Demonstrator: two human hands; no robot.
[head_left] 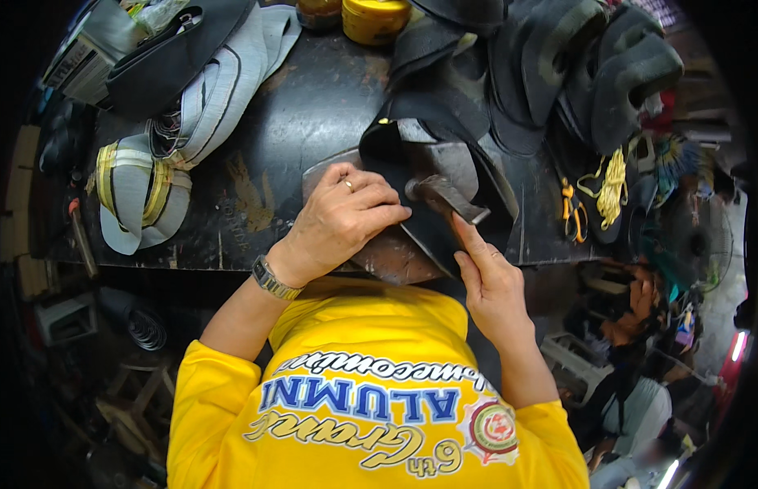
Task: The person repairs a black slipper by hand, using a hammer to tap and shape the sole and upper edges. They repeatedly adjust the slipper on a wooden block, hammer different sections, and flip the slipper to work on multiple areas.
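A hammer (451, 200) is in my right hand (493, 281), its fingers wrapped round the handle and the index finger stretched along it. The metal head lies over a curved black leather-like piece (434, 238) near the table's front edge. My left hand (340, 218), with a ring and a wristwatch, is closed with its fingertips pinching that piece's left edge. Beneath the work a flat grey metal-looking slab (318, 173) shows in part. The black piece's upper part (493, 167) curves up behind the hammer.
Stacked black curved pieces (550, 65) fill the back right of the dark table (301, 106). Orange-handled scissors (570, 213) and yellow cord (614, 191) lie right. Grey strips (224, 102) and a yellow-banded bundle (143, 200) lie left. A yellow tub (376, 22) stands behind.
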